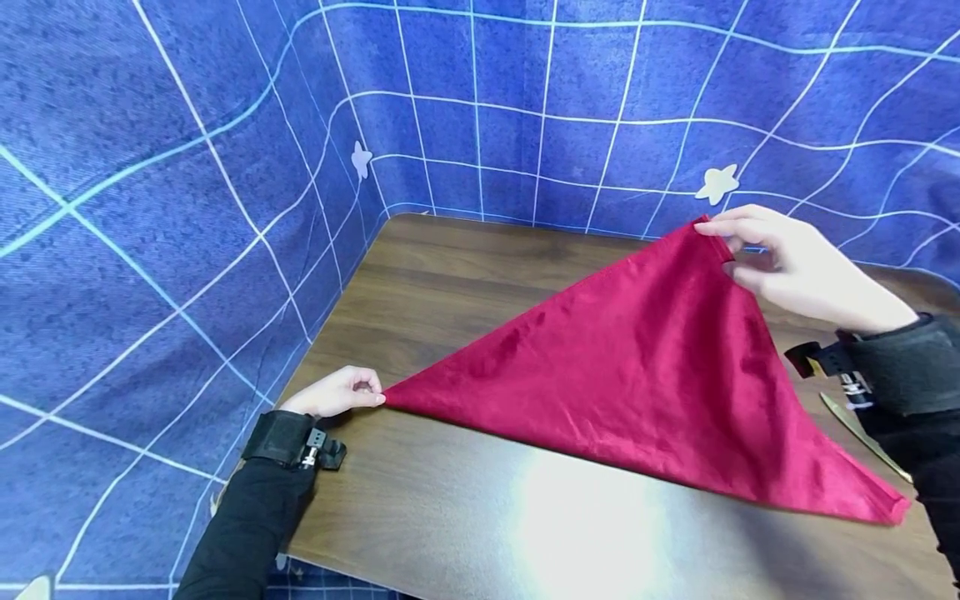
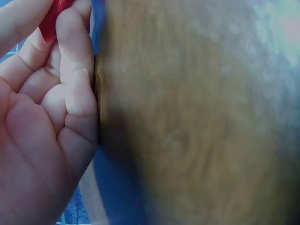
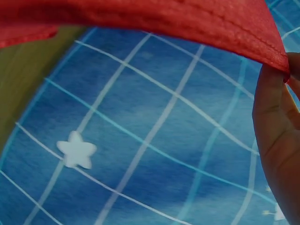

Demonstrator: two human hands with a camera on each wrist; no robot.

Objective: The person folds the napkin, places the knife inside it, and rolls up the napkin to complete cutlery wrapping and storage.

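A shiny red cloth (image 1: 600, 375) with stitched hems is stretched over the table in a triangle shape. My left hand (image 1: 341, 392) pinches its left corner low by the table's left side; a bit of red shows between thumb and finger in the left wrist view. Higher up at the back right, my right hand (image 1: 795, 262) pinches another corner, raising that part of the cloth. The right wrist view shows this corner (image 3: 276, 54) between the fingertips, with the hem sagging away from it. A further corner (image 1: 892, 504) lies at the front right.
The brown wooden table (image 1: 450, 267) has a glare patch near its front. A thin golden-green curved strip (image 1: 862, 433) lies at the right, partly behind the right sleeve. Blue grid-patterned fabric (image 1: 525, 108) with white stars borders the back and left.
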